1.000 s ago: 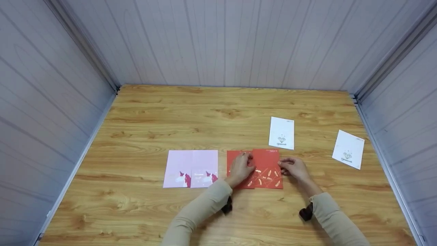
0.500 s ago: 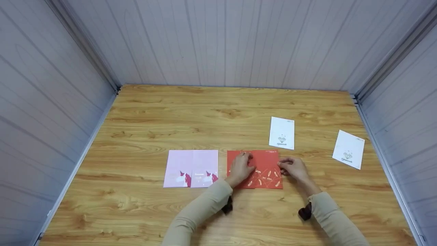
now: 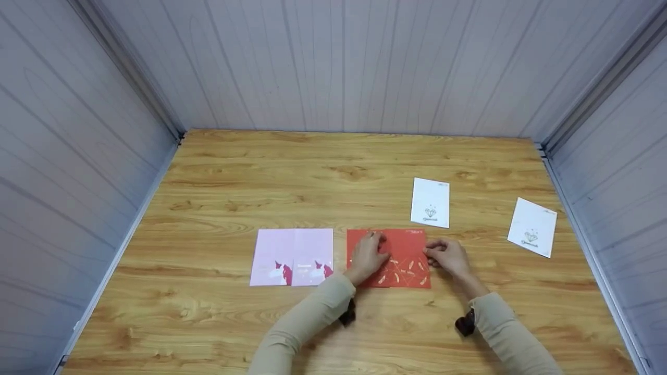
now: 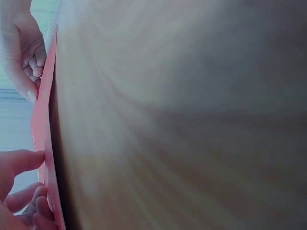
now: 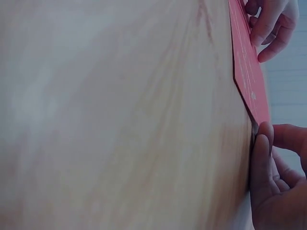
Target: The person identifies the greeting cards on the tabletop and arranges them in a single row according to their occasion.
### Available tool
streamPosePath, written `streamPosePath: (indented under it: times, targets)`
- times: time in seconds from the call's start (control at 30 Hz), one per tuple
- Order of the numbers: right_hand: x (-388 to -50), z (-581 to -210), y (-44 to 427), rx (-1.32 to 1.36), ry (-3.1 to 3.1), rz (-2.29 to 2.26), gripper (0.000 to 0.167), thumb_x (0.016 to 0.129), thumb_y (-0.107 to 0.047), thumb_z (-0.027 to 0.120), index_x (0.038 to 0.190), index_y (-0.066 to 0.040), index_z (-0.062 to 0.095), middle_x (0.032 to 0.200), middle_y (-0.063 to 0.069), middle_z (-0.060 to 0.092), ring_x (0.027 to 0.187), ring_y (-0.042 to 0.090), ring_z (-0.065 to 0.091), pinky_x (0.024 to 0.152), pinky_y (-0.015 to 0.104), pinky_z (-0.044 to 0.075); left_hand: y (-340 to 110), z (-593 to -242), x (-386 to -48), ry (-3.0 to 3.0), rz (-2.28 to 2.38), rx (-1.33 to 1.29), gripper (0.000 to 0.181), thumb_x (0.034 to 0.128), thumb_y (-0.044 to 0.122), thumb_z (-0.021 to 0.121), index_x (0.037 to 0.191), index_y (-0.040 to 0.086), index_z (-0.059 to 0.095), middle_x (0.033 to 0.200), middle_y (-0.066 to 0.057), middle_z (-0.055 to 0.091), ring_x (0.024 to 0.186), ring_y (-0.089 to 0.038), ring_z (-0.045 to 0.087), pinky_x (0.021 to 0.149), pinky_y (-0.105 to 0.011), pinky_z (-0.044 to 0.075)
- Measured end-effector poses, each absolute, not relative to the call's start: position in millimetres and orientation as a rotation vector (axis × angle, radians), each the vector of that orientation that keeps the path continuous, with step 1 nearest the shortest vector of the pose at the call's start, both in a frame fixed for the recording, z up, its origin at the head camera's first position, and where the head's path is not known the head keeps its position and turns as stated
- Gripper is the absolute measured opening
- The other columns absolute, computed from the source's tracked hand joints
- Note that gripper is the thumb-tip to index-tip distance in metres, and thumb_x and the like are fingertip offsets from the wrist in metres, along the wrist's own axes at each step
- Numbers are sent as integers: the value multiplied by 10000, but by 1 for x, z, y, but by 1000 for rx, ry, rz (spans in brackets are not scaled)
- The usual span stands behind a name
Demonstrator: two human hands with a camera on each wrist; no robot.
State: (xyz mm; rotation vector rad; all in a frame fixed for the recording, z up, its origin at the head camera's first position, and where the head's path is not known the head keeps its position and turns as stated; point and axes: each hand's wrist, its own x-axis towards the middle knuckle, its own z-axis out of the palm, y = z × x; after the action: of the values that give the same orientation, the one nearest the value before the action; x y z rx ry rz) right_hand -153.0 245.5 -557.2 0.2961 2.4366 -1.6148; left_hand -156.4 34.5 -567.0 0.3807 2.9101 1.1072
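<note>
Two red cards with gold feather prints lie side by side on the table in the head view, the right red card [image 3: 407, 250] slightly overlapping the left red card [image 3: 359, 238]. My left hand [image 3: 367, 256] rests its fingertips on the left one near the seam. My right hand [image 3: 449, 257] pinches the right edge of the right card between thumb and fingers. In the right wrist view, the right thumb is over the corner of the red card [image 5: 250, 79] and a finger is beneath it. Part of the left card is hidden under my left hand.
Two pink cards [image 3: 312, 247] lie edge to edge on the left. Behind the red cards lies a white card [image 3: 430, 200] with a diamond print; a second white card [image 3: 531, 226] lies tilted farther right. Pale panels [image 3: 338, 62] wall in the wooden table [image 3: 292, 177].
The right red card has slid slightly left and nearer, so its top edge lines up with the left one. My left hand has stayed in place; the right wrist shifted very slightly left.
</note>
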Motion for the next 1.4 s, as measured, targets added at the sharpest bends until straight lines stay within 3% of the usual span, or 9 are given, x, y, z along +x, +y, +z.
streamPosePath:
  times: [0.33, 0.9, 1.4]
  targets:
    - [-152, -559, 245, 246, 2510, -1567, 170, 787, -31, 632, 915, 73, 589, 691, 102, 593, 548, 168, 584, 483, 254, 475, 34, -568, -157, 2933, 1114, 406, 270, 736, 161, 710, 958, 66, 590, 815, 11, 502, 715, -115, 475, 613, -245, 404]
    - [-154, -558, 245, 234, 2514, -1535, 189, 783, -39, 634, 923, 71, 570, 675, 99, 575, 533, 160, 574, 483, 270, 479, 34, -565, -157, 2900, 1080, 407, 283, 765, 178, 688, 1007, 78, 582, 940, -25, 526, 832, -133, 497, 722, -279, 423]
    - [-163, -543, 272, 412, 2208, -1838, 311, 902, -124, 490, 1075, 131, 448, 715, 67, 576, 570, 108, 573, 541, 238, 480, 29, -557, -172, 2847, 1395, 283, 216, 784, 102, 657, 980, 39, 591, 839, -36, 514, 747, -133, 481, 646, -244, 404]
